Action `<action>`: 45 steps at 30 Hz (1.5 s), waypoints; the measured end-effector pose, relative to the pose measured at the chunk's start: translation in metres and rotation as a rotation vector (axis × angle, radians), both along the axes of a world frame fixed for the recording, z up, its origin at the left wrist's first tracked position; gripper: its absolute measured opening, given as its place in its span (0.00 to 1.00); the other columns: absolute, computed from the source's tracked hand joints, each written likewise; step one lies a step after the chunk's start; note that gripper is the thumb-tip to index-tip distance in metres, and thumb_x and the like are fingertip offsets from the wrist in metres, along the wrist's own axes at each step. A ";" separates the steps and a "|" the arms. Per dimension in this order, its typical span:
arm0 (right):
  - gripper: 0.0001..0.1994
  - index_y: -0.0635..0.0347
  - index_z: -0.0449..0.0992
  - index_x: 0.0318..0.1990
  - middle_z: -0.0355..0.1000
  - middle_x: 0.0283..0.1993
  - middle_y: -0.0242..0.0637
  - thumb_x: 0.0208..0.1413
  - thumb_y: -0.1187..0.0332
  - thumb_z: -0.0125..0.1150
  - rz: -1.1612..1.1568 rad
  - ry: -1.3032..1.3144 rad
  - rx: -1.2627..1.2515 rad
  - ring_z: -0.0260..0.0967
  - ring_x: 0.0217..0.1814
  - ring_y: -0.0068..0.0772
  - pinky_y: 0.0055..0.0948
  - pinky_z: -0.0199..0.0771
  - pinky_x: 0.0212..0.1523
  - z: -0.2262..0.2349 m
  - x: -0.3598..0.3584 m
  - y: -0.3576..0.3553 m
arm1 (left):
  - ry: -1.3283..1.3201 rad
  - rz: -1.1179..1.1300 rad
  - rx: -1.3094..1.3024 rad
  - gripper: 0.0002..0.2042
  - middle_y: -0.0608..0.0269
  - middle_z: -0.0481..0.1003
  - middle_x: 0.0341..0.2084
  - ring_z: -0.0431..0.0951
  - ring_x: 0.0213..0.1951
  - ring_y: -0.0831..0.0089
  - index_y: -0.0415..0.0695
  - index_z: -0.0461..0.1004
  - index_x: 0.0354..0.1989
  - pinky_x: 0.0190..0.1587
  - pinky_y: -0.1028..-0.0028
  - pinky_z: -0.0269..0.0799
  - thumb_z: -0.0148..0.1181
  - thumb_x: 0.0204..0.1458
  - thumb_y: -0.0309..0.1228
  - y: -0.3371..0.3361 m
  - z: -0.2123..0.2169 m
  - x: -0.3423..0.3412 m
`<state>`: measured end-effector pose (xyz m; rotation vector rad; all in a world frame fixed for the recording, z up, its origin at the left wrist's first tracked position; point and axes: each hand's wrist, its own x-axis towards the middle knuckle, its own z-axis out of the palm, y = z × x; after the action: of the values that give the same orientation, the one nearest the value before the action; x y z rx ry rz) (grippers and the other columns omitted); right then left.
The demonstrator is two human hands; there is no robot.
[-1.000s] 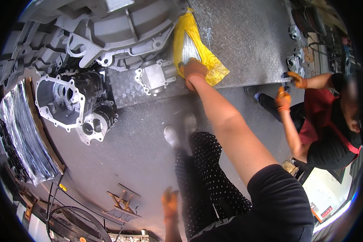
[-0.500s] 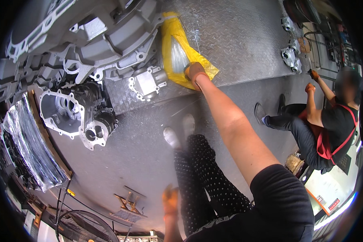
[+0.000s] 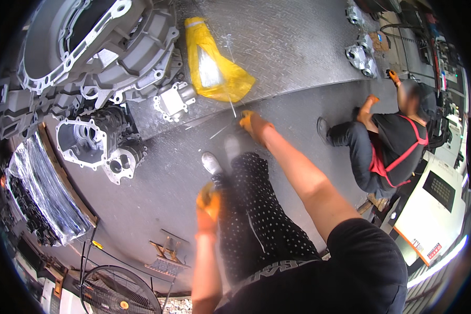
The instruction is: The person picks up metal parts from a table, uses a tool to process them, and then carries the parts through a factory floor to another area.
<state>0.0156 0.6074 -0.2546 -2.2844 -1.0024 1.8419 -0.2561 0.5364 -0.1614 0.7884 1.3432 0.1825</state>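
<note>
Now that the right hand (image 3: 250,121) has left the crumpled yellow plastic bag (image 3: 214,70) at upper centre, its grip holds nothing; the left hand's (image 3: 208,201) grip is too blurred to tell.

A: What's underfoot? 
B: A dull grey concrete floor (image 3: 157,209); beyond it a raised grey metal platform with diamond tread (image 3: 293,47), its edge running slantwise across the view.

A: And around the sides? 
B: A black round floor fan with an orange hub (image 3: 121,293) at the lower left; just beside it a small wooden stand (image 3: 165,256) and black cables on the floor; a white cabinet with a dark screen (image 3: 437,201) at the right.

A: The light? 
B: Bright and even; a glare streak along the lower right rim.
</note>
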 end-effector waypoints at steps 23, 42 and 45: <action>0.17 0.66 0.67 0.45 0.65 0.46 0.39 0.48 0.66 0.56 -1.017 -0.006 1.007 0.61 0.51 0.32 0.32 0.63 0.47 0.381 0.038 -0.202 | -0.855 -0.483 0.230 0.12 0.58 0.74 0.29 0.73 0.31 0.74 0.32 0.71 0.38 0.39 0.76 0.67 0.52 0.49 0.29 0.042 0.283 0.237; 0.10 0.65 0.71 0.33 0.65 0.24 0.27 0.53 0.66 0.51 -1.360 -0.432 1.637 0.60 0.24 0.14 0.15 0.60 0.25 0.558 -0.068 -0.194 | -1.084 -0.909 0.202 0.09 0.60 0.73 0.23 0.72 0.27 0.76 0.34 0.71 0.36 0.37 0.78 0.66 0.48 0.50 0.25 -0.012 0.420 0.170; 0.10 0.65 0.71 0.34 0.64 0.24 0.27 0.54 0.66 0.49 -1.530 -0.446 1.634 0.59 0.24 0.13 0.14 0.60 0.24 0.565 -0.079 -0.201 | -1.149 -0.891 0.147 0.11 0.63 0.72 0.24 0.70 0.27 0.79 0.35 0.70 0.37 0.34 0.79 0.66 0.50 0.50 0.29 -0.026 0.432 0.167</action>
<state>-0.0638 0.4068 0.3100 -1.2819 -0.1632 -0.2292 -0.0890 0.5104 0.2710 1.0828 -0.1496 0.0006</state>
